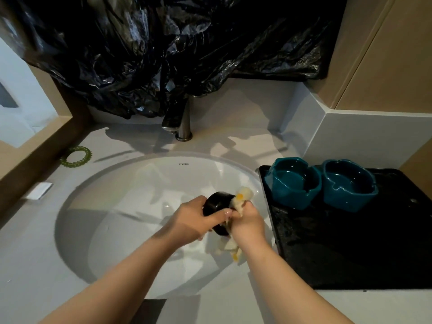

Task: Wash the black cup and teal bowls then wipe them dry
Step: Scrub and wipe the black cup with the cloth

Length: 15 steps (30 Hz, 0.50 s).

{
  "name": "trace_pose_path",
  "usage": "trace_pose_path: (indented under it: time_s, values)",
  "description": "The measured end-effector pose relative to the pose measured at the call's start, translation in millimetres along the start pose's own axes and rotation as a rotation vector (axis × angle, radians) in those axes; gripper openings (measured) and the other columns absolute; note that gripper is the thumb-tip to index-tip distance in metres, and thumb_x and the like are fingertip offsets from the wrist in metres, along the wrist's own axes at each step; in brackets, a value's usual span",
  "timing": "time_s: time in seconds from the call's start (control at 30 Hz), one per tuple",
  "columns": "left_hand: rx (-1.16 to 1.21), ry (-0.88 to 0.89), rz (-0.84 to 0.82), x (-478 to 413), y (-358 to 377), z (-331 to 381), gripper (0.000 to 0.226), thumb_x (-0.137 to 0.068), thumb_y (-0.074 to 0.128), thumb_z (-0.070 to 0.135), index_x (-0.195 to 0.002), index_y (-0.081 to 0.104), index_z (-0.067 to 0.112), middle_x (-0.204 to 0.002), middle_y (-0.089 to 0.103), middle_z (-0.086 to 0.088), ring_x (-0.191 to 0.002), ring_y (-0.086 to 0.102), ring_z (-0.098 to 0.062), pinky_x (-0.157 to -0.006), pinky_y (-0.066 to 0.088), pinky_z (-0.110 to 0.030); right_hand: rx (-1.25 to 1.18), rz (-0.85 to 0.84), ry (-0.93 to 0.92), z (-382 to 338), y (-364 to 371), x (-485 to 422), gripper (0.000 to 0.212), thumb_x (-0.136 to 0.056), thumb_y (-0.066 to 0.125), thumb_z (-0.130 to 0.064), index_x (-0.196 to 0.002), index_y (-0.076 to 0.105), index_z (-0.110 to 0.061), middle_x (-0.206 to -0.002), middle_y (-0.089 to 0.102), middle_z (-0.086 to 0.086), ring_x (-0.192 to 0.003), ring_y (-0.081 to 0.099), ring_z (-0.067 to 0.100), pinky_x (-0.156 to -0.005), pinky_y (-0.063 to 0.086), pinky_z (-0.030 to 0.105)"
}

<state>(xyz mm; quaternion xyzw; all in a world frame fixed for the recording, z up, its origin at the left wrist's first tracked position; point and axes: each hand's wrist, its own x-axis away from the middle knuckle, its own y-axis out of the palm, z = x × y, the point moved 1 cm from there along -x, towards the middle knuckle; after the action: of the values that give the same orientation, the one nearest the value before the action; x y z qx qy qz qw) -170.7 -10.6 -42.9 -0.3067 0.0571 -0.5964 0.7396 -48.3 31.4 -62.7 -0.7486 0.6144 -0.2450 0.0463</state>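
Note:
Over the white sink basin (121, 206), my left hand (194, 219) grips the black cup (216, 204), which lies on its side with its base facing the camera. My right hand (249, 222) holds a pale cloth with yellow marks (240, 197) bunched against the cup's right side; more of the cloth hangs below my wrist. Two teal bowls (295, 183) (348, 185) stand side by side on the black tray (350, 249) to the right of the sink.
A metal faucet (180, 120) stands behind the basin, with no water visible. Black plastic sheeting (163, 43) hangs over the wall behind it. A green coiled hair tie (76, 156) and a small white packet (39, 190) lie on the counter at the left.

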Motion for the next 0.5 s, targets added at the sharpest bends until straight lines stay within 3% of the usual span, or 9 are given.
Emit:
trace_pose_path:
  time_s: [0.07,0.13,0.17,0.23,0.3,0.37,0.43,0.5]
  values:
    - [0.006,-0.01,-0.116,-1.5,-11.1,-0.1,0.047,-0.082,0.055,0.06,-0.087,0.062,0.013,-0.079,0.067,0.003,-0.075,0.067,-0.01,-0.066,0.056,-0.031,0.034,-0.051,-0.038,-3.6,5.5,3.9,0.013,-0.086,0.042,-0.026,-0.083,0.055,-0.025,-0.088,0.064,0.002,-0.086,0.06,0.025,-0.082,0.048,0.041]
    - [-0.033,0.028,-0.157,-3.5,-17.8,0.1,0.043,-0.086,0.054,0.055,-0.08,0.061,0.013,-0.07,0.063,0.006,-0.062,0.063,-0.004,-0.062,0.054,-0.028,0.05,-0.086,-0.057,-2.9,9.7,5.1,0.028,-0.078,0.039,-0.044,-0.086,0.057,-0.024,-0.09,0.064,0.002,-0.087,0.061,0.025,-0.084,0.05,0.046]
    - [-0.035,0.057,-0.147,-3.4,-18.9,-0.1,0.039,-0.086,0.056,0.051,-0.076,0.06,0.014,-0.067,0.061,0.007,-0.057,0.06,-0.004,-0.06,0.054,-0.027,0.088,-0.087,-0.098,-2.9,9.4,4.9,0.026,-0.08,0.039,-0.041,-0.087,0.057,-0.024,-0.09,0.063,0.002,-0.086,0.061,0.024,-0.083,0.05,0.046]
    - [0.024,0.113,-0.06,-2.0,-15.1,-1.7,0.031,-0.087,0.06,0.041,-0.068,0.056,0.016,-0.063,0.059,0.004,-0.053,0.059,-0.008,-0.057,0.053,-0.027,0.225,-0.037,-0.231,-4.6,6.0,4.4,0.013,-0.084,0.042,-0.019,-0.089,0.054,-0.024,-0.09,0.059,0.004,-0.083,0.058,0.024,-0.075,0.049,0.043]
    - [0.132,0.136,0.073,2.0,-6.0,-3.3,0.026,-0.087,0.062,0.035,-0.068,0.056,0.017,-0.061,0.058,0.001,-0.053,0.059,-0.013,-0.058,0.052,-0.03,0.204,0.015,-0.237,-4.0,2.1,3.0,0.018,-0.087,0.043,-0.011,-0.098,0.055,-0.019,-0.091,0.061,0.007,-0.082,0.057,0.026,-0.072,0.046,0.038]
    - [0.152,0.117,0.189,3.9,4.6,-3.5,0.027,-0.083,0.061,0.043,-0.074,0.056,0.018,-0.064,0.061,-0.001,-0.061,0.064,-0.019,-0.065,0.055,-0.035,0.059,-0.004,-0.065,-3.5,0.7,0.1,0.019,-0.092,0.045,-0.018,-0.104,0.059,-0.015,-0.092,0.065,0.008,-0.085,0.06,0.025,-0.074,0.047,0.033]
    - [0.085,0.091,0.253,3.7,14.5,-5.4,0.032,-0.075,0.056,0.054,-0.081,0.055,0.022,-0.071,0.065,-0.002,-0.072,0.066,-0.024,-0.07,0.055,-0.037,-0.186,-0.137,0.169,-2.0,1.8,-0.6,0.023,-0.094,0.046,-0.025,-0.1,0.066,-0.014,-0.092,0.071,0.01,-0.087,0.066,0.027,-0.082,0.054,0.041]
    - [0.048,0.075,0.218,2.7,16.1,-7.3,0.031,-0.079,0.058,0.052,-0.087,0.054,0.023,-0.077,0.065,-0.003,-0.077,0.066,-0.024,-0.074,0.055,-0.038,-0.284,-0.194,0.28,-0.3,3.2,0.8,0.023,-0.094,0.046,-0.022,-0.099,0.067,-0.015,-0.093,0.072,0.012,-0.087,0.069,0.03,-0.085,0.055,0.049]
